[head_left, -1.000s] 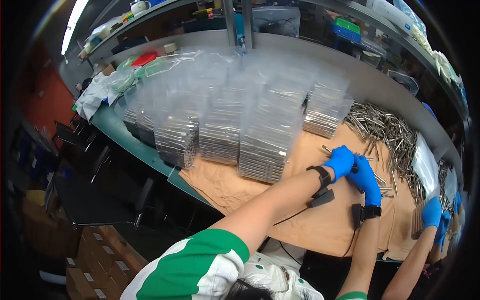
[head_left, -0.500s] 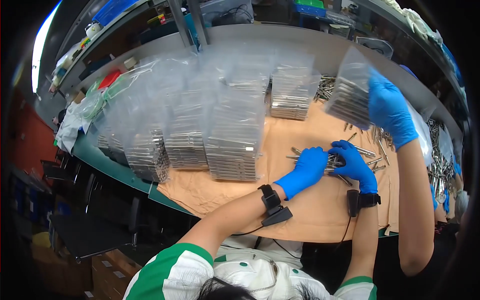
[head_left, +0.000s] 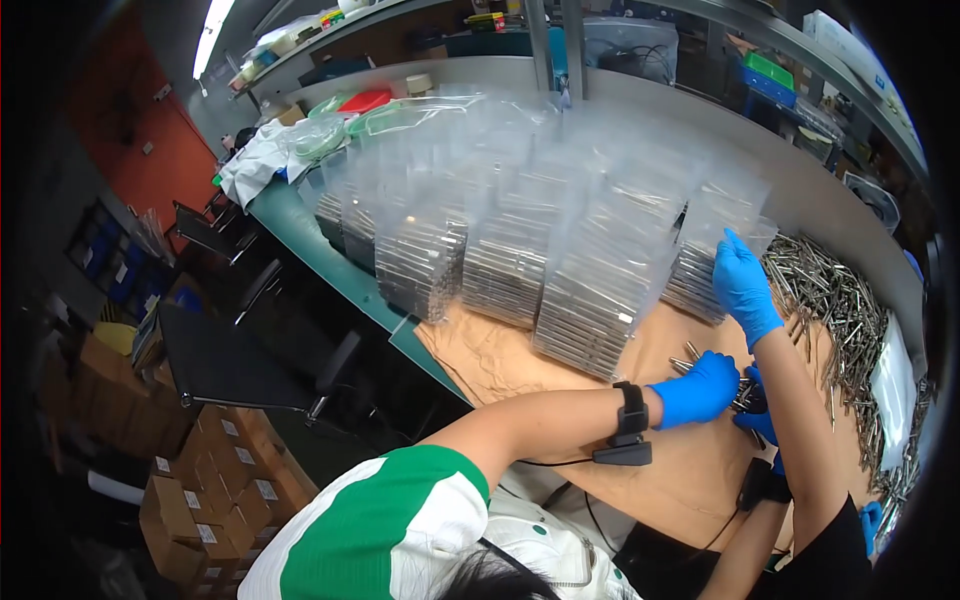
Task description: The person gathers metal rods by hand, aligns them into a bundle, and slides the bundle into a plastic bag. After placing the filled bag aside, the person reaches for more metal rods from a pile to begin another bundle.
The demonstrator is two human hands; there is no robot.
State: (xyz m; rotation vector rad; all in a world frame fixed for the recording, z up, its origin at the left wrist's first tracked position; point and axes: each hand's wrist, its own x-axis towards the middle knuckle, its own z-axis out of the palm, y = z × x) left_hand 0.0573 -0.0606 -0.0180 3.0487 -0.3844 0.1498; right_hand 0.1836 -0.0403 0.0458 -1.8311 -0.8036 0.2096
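Note:
My left hand (head_left: 703,390), in a blue glove, is closed over a small bundle of slim metal rods (head_left: 744,396) above the brown paper (head_left: 480,355). Beside it is my right hand (head_left: 757,424), also blue-gloved, at the near side of the same rods. A co-worker's forearm crosses in front and hides most of its fingers. A few loose rods (head_left: 684,362) lie just beyond my left hand. The co-worker's gloved hand (head_left: 746,290) reaches in from the right and touches a clear bag of stacked rods (head_left: 692,280).
Several clear bags packed with rods (head_left: 590,300) stand in rows across the left and middle of the table. A large heap of loose rods (head_left: 830,285) fills the right side, with a white plastic sheet (head_left: 893,395) on it. The green table edge (head_left: 405,335) shows at left.
The view has swung right. The co-worker's hand has brought a bag of rods from the right to the row of bags, and that arm now covers part of my right hand. My hands stay at the rods.

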